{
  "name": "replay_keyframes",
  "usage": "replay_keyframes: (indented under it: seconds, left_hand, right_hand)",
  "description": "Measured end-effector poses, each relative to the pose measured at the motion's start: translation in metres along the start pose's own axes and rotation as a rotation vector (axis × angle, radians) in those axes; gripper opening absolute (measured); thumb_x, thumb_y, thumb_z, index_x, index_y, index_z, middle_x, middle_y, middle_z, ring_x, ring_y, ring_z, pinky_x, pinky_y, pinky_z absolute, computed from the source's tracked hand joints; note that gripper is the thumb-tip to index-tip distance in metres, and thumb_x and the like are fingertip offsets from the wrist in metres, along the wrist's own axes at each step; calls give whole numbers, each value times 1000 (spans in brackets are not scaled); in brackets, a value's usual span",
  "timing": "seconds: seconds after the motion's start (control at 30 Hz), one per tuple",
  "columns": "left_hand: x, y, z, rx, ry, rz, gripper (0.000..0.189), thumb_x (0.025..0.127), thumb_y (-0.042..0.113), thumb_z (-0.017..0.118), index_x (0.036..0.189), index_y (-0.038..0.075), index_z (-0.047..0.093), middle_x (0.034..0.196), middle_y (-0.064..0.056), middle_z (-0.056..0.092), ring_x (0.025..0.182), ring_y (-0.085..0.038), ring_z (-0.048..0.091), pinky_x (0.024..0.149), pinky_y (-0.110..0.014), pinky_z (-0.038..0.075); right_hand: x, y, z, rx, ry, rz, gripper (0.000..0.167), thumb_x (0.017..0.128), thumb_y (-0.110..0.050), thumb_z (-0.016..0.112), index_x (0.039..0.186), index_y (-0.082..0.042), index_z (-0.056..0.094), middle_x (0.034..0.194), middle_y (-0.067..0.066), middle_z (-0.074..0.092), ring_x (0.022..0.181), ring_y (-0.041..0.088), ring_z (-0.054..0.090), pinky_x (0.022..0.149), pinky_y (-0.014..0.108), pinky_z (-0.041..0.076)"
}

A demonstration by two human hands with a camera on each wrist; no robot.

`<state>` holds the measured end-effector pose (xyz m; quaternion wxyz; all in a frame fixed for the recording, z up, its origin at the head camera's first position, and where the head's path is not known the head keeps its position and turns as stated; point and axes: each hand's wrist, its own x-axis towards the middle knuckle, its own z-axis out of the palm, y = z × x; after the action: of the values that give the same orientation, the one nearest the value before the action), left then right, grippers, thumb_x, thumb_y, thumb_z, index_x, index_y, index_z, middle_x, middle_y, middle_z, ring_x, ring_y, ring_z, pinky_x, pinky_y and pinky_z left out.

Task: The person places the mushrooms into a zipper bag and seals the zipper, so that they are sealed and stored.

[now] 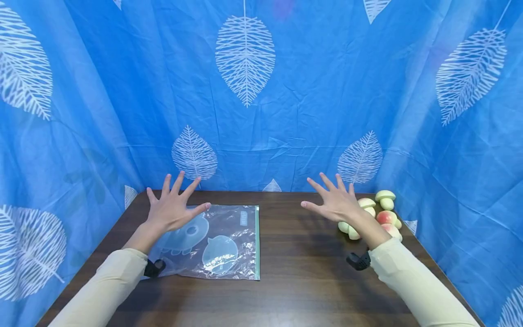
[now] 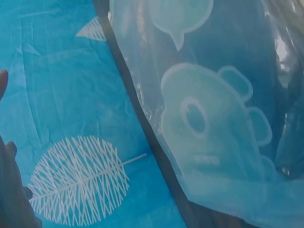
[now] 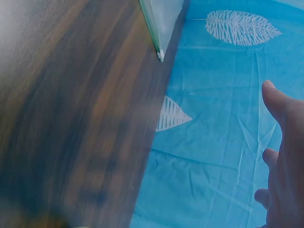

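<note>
I have the left hand point(image 1: 171, 211) and right hand point(image 1: 337, 204) raised, splayed wide and grasping nothing, backs toward my head view, sleeved forearms point(image 1: 108, 284) angling inward. Below the left I see a clear zip bag point(image 1: 220, 229) flat on the desk point(image 1: 294, 263); mushroom-shaped pieces point(image 1: 385, 217) cluster near the right wrist. Blue leaf-print cloth point(image 1: 298, 109) hangs behind.
</note>
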<state>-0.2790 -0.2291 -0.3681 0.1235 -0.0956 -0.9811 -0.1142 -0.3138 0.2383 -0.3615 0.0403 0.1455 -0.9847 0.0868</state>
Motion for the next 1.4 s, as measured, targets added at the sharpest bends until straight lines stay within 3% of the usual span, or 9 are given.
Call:
replay_keyframes:
  seconds: [0.3,0.6,0.77,1.0,1.2,1.4]
  left_hand:
    - [-5,11,10,-27,-25,39,94,92,79,49,166,27,25,171,-21,7,152,-53,-4,103,-86,-6]
    - [-21,35,36,-166,-33,103,93,91,73,58,165,25,29,168,-20,20,153,-48,10,108,-83,6]
    - [-29,57,51,-274,-87,121,93,90,69,64,164,25,31,167,-20,23,150,-50,21,110,-79,17]
    - [-41,85,69,-426,-226,148,95,86,58,77,163,21,35,166,-20,26,143,-52,34,104,-77,32]
    - [-46,96,86,-442,-287,135,96,83,56,81,161,18,39,164,-23,29,142,-52,36,103,-75,37]
    - [-48,101,93,-419,-310,132,96,81,59,82,157,12,45,159,-25,37,139,-50,41,104,-70,40]
  right_hand:
    - [2,-9,8,0,-7,-29,94,90,-85,41,166,-34,23,172,14,12,152,52,-6,107,83,-3]
    - [6,-22,23,47,1,-87,91,92,-82,45,165,-31,28,171,14,15,152,52,0,109,81,0]
    - [8,-26,30,65,-3,-107,89,93,-80,47,165,-30,29,171,15,16,152,52,0,109,82,2]
    - [12,-35,41,82,-4,-138,91,91,-82,45,164,-31,31,170,14,19,152,53,3,109,82,4]
    - [13,-42,48,60,-23,-138,92,90,-84,43,164,-32,31,170,12,20,152,52,3,110,81,6]
    - [13,-48,52,68,-36,-141,89,91,-82,46,164,-34,31,170,10,20,153,50,4,111,80,7]
